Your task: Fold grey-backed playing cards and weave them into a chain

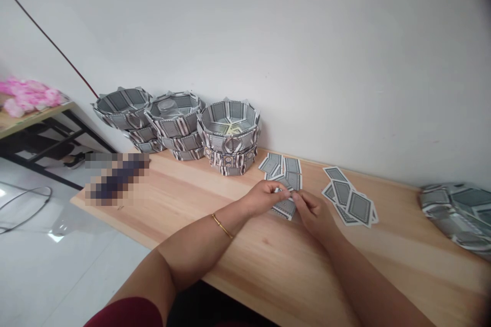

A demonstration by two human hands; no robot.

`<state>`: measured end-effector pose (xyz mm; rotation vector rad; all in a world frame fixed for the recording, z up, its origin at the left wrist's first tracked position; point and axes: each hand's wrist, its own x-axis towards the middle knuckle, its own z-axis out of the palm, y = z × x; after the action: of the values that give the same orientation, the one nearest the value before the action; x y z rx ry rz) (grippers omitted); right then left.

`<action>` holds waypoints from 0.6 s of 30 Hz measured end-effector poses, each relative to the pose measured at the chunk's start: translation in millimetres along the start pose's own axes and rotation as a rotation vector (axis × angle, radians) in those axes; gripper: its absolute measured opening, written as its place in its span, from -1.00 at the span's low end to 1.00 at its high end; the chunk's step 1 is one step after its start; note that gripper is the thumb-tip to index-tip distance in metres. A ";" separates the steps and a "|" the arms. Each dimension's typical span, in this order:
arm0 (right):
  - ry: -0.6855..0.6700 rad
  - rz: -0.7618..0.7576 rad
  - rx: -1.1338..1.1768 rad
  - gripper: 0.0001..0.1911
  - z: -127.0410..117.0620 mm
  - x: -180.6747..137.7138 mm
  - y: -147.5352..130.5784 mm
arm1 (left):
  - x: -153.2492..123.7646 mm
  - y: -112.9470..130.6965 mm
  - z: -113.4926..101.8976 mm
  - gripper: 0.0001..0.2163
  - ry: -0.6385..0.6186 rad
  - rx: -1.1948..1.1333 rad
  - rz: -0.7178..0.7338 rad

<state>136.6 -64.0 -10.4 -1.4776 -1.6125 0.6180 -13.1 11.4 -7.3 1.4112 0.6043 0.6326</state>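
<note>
My left hand (266,196) and my right hand (312,210) meet over the wooden table, thumbs and fingertips pinched close together. Between them is a playing card, mostly covered by the fingers; only a bit of its pale edge shows. Just below and behind the hands lie loose grey-backed playing cards (293,169), spread on the tabletop. To the right of my right hand is another loose pile of the same cards (359,207), overlapping one another. Whether the held card is folded cannot be made out.
Along the wall stand three stacks of bowls made from folded cards: left (125,110), middle (174,125) and right (230,135). Another folded-card piece (458,214) sits at the table's right end. A blurred dark item (118,179) is near the left edge of the table (172,184).
</note>
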 end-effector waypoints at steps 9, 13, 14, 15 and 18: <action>-0.001 -0.015 0.005 -0.64 -0.4 -0.9 2.2 | 0.2 -1.4 1.3 -0.63 0.001 -0.080 -0.035; -0.016 0.026 0.040 -0.63 -0.3 -0.5 5.0 | -0.3 -0.9 1.1 -0.62 -0.004 -0.142 -0.095; -0.022 0.039 0.057 -0.63 -0.5 -0.6 5.6 | -0.5 -0.7 1.1 -0.61 -0.008 -0.164 -0.118; -0.029 0.052 0.076 -0.63 -0.8 -0.7 6.2 | -0.6 -0.5 1.3 -0.60 -0.001 -0.192 -0.140; -0.052 0.079 0.140 -0.63 -2.1 -1.2 7.1 | -0.5 -0.6 2.1 -0.59 -0.003 -0.295 -0.183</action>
<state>142.2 -64.3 -15.5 -1.4374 -1.5235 0.8030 -12.0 9.6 -7.8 1.0686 0.6034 0.5483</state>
